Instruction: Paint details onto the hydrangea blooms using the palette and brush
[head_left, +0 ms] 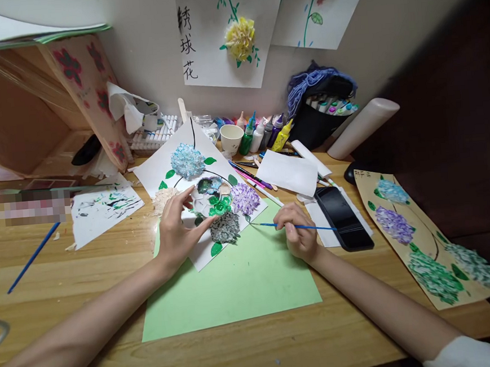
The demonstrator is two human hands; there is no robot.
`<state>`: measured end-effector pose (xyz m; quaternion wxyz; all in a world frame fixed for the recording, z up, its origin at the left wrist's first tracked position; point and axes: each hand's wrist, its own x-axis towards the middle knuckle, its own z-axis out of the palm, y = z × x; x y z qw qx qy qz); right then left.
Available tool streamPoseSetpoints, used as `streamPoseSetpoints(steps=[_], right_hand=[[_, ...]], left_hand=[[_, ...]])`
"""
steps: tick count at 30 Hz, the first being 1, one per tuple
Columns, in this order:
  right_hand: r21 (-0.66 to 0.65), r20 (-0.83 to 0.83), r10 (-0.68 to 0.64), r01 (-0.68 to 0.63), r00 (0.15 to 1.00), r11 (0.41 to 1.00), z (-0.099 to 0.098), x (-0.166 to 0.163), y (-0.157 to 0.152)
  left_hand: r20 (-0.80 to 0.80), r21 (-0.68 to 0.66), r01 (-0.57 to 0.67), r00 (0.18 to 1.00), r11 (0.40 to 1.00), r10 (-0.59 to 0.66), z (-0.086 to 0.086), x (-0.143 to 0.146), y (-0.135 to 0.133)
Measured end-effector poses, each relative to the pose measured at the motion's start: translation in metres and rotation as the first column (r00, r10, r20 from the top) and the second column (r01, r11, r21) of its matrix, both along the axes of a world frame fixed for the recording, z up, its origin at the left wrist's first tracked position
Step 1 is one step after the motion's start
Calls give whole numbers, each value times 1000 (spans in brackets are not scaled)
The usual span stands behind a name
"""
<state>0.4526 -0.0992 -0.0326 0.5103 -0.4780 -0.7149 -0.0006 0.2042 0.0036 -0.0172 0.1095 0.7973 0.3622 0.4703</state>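
My left hand (176,225) grips the near-left rim of a round paint palette (204,206) with green, dark and blue paint in its wells. The palette is over a white sheet (154,165) that bears raised flowers: a blue one (188,160), a purple one (246,198), a dark grey one (225,228) and a cream one. Between the fingers of my right hand (297,230) is a thin blue paintbrush (269,224). Its tip meets or hovers at a small dark-green leaf (248,219) below the purple flower; contact I cannot tell. Green paper (232,292) lies underneath.
A black phone (344,218) lies right of my right hand. Paint bottles (247,135) and a paper cup (232,139) line the wall. Another flower picture (420,209) is at the right edge. Leftward are a paint-smeared paper (103,209) and a second blue brush (34,258).
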Motion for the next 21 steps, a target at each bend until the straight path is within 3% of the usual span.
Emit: streamPoseSetpoints(steps=[21], right_hand=[[-40, -7, 3, -3, 1000, 999, 0, -1, 1]], left_hand=[[4, -12, -5, 1000, 1000, 5, 0, 1, 0]])
